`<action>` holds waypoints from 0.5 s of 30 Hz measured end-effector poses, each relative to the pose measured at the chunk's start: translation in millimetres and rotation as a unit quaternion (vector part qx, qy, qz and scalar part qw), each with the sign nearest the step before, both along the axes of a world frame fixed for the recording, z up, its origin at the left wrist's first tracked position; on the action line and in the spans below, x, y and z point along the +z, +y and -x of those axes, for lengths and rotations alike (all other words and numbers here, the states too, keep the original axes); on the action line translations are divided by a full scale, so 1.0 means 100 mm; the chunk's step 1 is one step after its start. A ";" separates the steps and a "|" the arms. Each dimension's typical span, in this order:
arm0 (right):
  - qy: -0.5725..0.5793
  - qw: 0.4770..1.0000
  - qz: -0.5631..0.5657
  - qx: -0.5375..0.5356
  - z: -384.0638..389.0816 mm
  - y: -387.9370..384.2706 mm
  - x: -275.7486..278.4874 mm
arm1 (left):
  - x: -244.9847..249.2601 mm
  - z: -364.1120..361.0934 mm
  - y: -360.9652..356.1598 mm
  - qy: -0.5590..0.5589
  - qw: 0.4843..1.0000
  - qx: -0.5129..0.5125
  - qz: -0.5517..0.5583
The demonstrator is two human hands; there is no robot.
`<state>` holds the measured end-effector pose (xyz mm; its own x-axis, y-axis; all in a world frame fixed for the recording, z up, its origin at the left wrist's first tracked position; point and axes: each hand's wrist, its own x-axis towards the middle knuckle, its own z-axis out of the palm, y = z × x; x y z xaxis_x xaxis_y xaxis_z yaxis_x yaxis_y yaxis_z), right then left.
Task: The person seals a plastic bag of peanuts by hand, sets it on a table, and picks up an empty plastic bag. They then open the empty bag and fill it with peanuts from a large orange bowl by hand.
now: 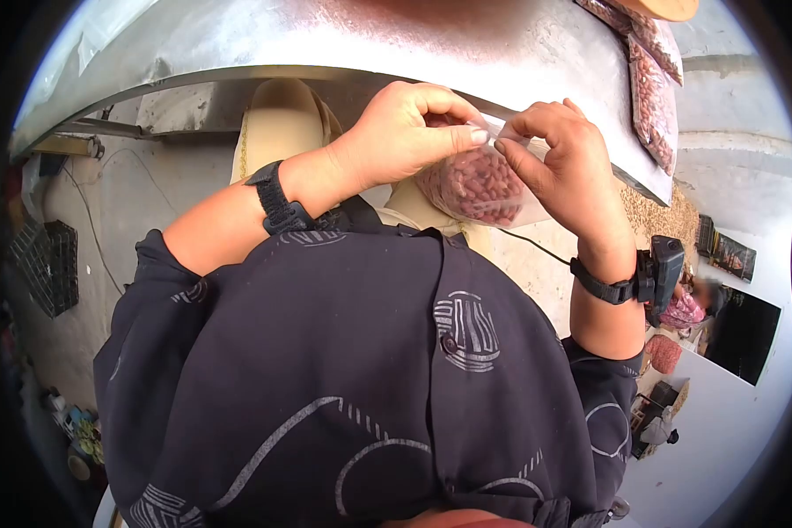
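A clear plastic bag of reddish peanuts (481,187) hangs in front of my lap, just below the metal table's edge. Its upper rim is pinched between the thumb and fingers of my left hand (414,132). On the other side of the opening, my right hand (561,158) pinches the same rim, its fingertips close to those of the left. The peanuts fill the bag's lower part, while the plastic near the top is loose and thin.
The shiny metal table (343,40) stretches across the front. Filled peanut bags (651,101) lie at its right end. Beyond is a tan heap of loose material (660,216) on the floor. A black crate (51,264) stands at left, and a thin cable (537,244) runs to my right wrist.
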<state>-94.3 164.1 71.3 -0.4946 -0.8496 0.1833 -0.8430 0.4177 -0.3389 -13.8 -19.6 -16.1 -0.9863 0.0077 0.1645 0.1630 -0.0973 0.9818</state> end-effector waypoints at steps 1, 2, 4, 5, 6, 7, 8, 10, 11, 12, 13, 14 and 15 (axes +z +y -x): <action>0.005 1.000 -0.005 -0.001 -0.01 -0.01 0.01 | -0.01 0.00 0.00 0.011 1.000 0.006 0.006; 0.010 1.000 -0.011 -0.001 -0.02 -0.01 0.02 | 0.00 0.01 0.00 0.016 1.000 0.010 0.013; 0.022 1.000 -0.003 -0.003 -0.03 -0.03 0.00 | 0.03 0.01 0.00 0.026 0.999 0.018 0.029; 0.029 1.000 0.000 -0.004 -0.04 -0.04 0.00 | 0.03 0.01 0.01 0.029 0.999 0.020 0.029; 0.042 0.999 -0.003 -0.007 -0.05 -0.06 -0.01 | 0.03 0.01 0.01 0.032 0.999 0.022 0.029; 0.055 0.998 -0.006 -0.010 -0.07 -0.08 -0.02 | 0.03 0.01 0.02 0.035 0.999 0.024 0.030; 0.068 0.998 -0.009 -0.014 -0.09 -0.09 -0.02 | 0.03 0.00 0.02 0.032 0.998 0.027 0.036; 0.085 0.996 -0.008 -0.018 -0.11 -0.10 -0.05 | 0.06 -0.01 0.02 0.028 0.998 0.033 0.050; 0.093 0.995 -0.008 -0.020 -0.12 -0.11 -0.06 | 0.08 -0.01 0.02 0.023 0.997 0.032 0.059; 0.101 0.995 -0.009 -0.022 -0.13 -0.11 -0.07 | 0.10 -0.02 0.02 0.019 0.997 0.032 0.067; 0.108 0.994 -0.011 -0.024 -0.14 -0.11 -0.07 | 0.11 -0.03 0.02 0.014 0.997 0.032 0.076; 0.116 0.993 -0.012 -0.025 -0.15 -0.11 -0.07 | 0.12 -0.03 0.03 0.017 0.995 0.038 0.087; 0.121 0.992 -0.011 -0.025 -0.14 -0.10 -0.07 | 0.13 -0.04 0.03 0.022 0.994 0.044 0.098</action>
